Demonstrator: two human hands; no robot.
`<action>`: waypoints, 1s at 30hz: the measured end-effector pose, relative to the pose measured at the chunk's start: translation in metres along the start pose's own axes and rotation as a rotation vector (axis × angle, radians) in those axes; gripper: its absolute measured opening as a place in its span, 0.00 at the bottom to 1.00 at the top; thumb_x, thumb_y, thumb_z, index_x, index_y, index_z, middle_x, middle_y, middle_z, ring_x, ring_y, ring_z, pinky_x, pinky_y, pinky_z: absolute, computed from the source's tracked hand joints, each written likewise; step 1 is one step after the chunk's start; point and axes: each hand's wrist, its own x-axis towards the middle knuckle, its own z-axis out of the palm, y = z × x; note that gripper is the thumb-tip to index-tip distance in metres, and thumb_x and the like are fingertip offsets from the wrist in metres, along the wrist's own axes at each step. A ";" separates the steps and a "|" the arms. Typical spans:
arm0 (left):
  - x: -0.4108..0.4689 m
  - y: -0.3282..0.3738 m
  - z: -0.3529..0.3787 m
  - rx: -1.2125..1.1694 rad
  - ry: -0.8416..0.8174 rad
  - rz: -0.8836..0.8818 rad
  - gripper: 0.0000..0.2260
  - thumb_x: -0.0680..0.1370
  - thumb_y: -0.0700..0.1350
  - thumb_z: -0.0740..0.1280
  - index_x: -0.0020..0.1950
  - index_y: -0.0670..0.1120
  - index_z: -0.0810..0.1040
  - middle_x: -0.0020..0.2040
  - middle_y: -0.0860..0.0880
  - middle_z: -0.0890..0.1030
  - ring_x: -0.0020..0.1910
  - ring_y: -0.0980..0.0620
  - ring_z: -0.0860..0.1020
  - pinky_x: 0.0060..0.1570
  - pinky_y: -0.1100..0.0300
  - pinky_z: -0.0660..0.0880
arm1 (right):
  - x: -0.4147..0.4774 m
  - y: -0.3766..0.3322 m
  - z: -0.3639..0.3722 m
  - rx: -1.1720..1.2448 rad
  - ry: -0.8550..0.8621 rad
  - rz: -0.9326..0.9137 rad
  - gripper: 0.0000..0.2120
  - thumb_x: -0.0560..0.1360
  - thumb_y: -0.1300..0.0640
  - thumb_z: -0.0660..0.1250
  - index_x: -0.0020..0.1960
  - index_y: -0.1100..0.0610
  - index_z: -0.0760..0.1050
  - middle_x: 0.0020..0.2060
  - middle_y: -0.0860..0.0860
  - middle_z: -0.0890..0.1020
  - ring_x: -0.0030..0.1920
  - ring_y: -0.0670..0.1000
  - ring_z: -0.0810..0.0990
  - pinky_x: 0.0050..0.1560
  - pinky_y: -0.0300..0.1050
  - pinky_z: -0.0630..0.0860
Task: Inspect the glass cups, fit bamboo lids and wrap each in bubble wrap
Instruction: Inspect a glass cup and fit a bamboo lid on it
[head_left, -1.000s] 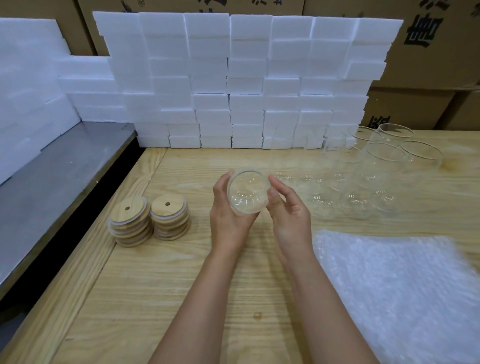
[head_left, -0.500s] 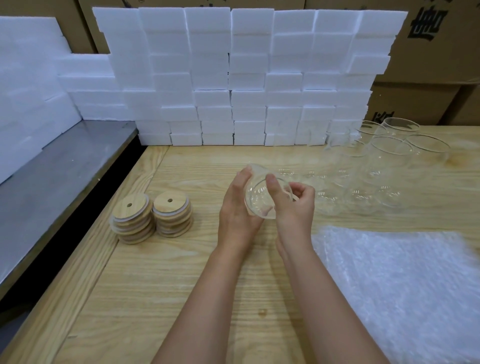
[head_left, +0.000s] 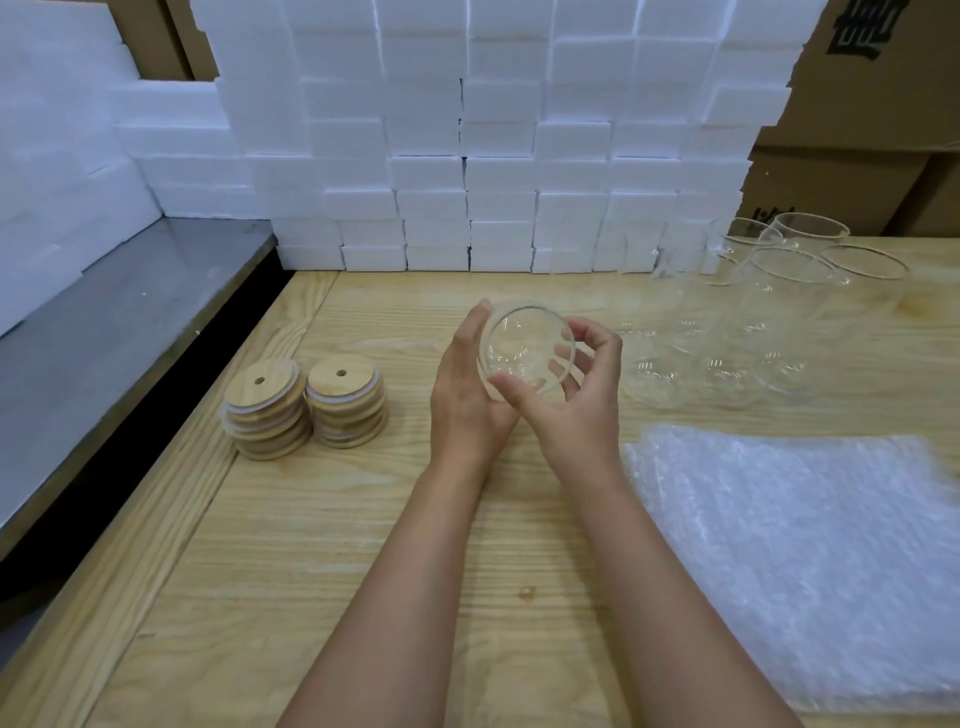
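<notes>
Both my hands hold one clear glass cup above the middle of the wooden table, its round mouth turned toward me. My left hand cups its left side with the fingers up along the wall. My right hand curls round its right side, thumb across the near rim. Two stacks of bamboo lids, each lid with a small hole, stand to the left of my hands. Several more glass cups stand upright at the back right. A pile of bubble wrap sheets lies at the right.
A wall of white foam blocks runs along the back of the table, with cardboard boxes behind it. A grey metal shelf sits lower at the left, beyond a dark gap.
The cup has been turned in my hands from base toward me, through a tilt, to mouth toward me. My right hand shifted round to its right side.
</notes>
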 end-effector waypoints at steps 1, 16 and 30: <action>0.000 -0.001 0.001 -0.014 0.010 -0.007 0.36 0.68 0.42 0.77 0.73 0.48 0.64 0.67 0.60 0.69 0.65 0.52 0.72 0.63 0.54 0.71 | -0.001 0.000 -0.002 -0.004 -0.014 -0.022 0.34 0.59 0.50 0.78 0.59 0.42 0.63 0.63 0.48 0.69 0.63 0.47 0.71 0.65 0.47 0.72; 0.016 0.019 -0.014 -0.451 0.080 -0.205 0.46 0.61 0.73 0.70 0.74 0.62 0.54 0.58 0.47 0.73 0.51 0.53 0.78 0.51 0.57 0.78 | -0.004 0.020 -0.002 0.113 -0.329 0.010 0.34 0.74 0.52 0.66 0.73 0.38 0.53 0.74 0.37 0.60 0.75 0.43 0.60 0.72 0.36 0.59; 0.029 0.009 -0.027 -0.820 0.081 -0.514 0.11 0.80 0.40 0.63 0.61 0.48 0.76 0.52 0.44 0.80 0.44 0.51 0.79 0.38 0.62 0.77 | 0.011 0.015 0.002 0.466 -0.213 0.384 0.36 0.71 0.41 0.62 0.76 0.47 0.58 0.62 0.62 0.76 0.56 0.58 0.80 0.53 0.49 0.79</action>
